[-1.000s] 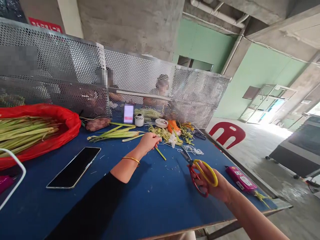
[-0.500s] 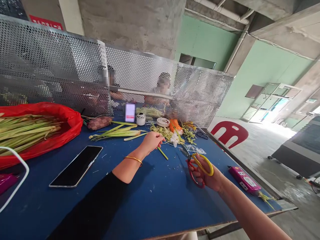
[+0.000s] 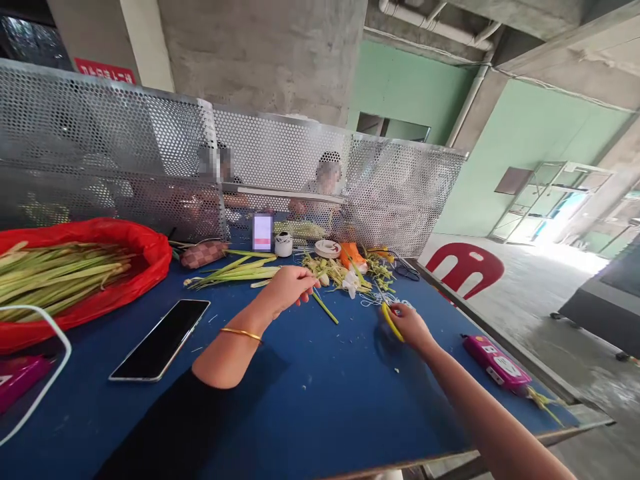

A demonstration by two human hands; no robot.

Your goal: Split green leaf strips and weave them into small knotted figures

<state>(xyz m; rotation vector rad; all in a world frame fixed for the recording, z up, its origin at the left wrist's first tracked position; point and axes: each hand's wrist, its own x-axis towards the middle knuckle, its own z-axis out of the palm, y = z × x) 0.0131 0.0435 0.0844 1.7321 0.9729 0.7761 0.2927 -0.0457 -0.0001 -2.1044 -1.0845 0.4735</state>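
My left hand [image 3: 293, 288], with a gold bangle [image 3: 241, 335] at the wrist, is closed in a pinch above the table. What its fingertips hold, if anything, is too small to make out against the plant trimmings [image 3: 330, 272] behind. Just below those fingers lies a short green stalk [image 3: 326, 309]; whether they touch it I cannot tell. In my right hand [image 3: 413, 325] are scissors [image 3: 393, 323] with yellow and red handles; only the yellow loop shows clearly, and the blades point away toward white string [image 3: 373, 299]. A white crumpled scrap [image 3: 351, 283] sits between the hands.
A red bag [image 3: 163, 250] of long green stalks stands at left, near a phone [image 3: 160, 340]. More stalks [image 3: 240, 272], a lit phone [image 3: 263, 232], a white jar [image 3: 283, 245] and a tape roll [image 3: 327, 249] line the back. A purple pack [image 3: 496, 362] lies right, before a perforated screen [image 3: 280, 147].
My right hand has turned and lifted the scissors slightly toward the string, hiding the red loop. My left hand has shifted a little left, still pinched. The view has tilted slightly upward.
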